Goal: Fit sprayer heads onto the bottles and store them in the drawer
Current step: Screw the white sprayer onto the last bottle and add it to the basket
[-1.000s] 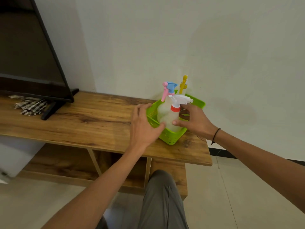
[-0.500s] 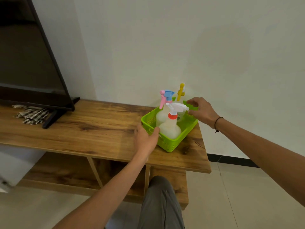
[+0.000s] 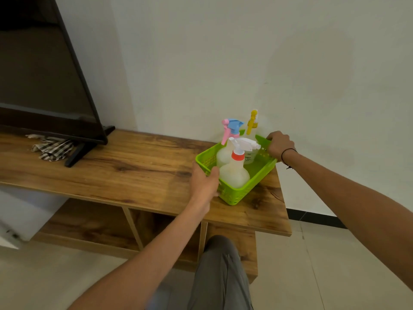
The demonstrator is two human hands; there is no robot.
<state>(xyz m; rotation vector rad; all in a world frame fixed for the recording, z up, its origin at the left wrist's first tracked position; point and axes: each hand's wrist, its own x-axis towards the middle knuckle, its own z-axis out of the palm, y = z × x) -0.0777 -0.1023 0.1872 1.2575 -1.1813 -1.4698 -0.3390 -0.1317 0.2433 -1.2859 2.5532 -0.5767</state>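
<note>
A lime green plastic basket [image 3: 257, 175] stands on the right end of a wooden TV stand [image 3: 138, 171]. Three translucent spray bottles stand upright in it: one with a white and red sprayer head [image 3: 234, 173] in front, one with a pink and blue head [image 3: 230, 130] behind it, and one with a yellow head [image 3: 252, 121] at the back. My left hand [image 3: 204, 182] grips the basket's near left rim. My right hand [image 3: 280, 145] grips its far right rim.
A black TV [image 3: 44, 70] stands on the left of the stand, with a striped cloth [image 3: 52, 148] under its edge. Open shelves lie below the top board. A white wall rises right behind the basket. My grey trouser leg [image 3: 221, 276] is below, over a tiled floor.
My right hand left the front bottle and took hold of the basket's far rim. My left hand closed on the near rim. The view pulled back a little.
</note>
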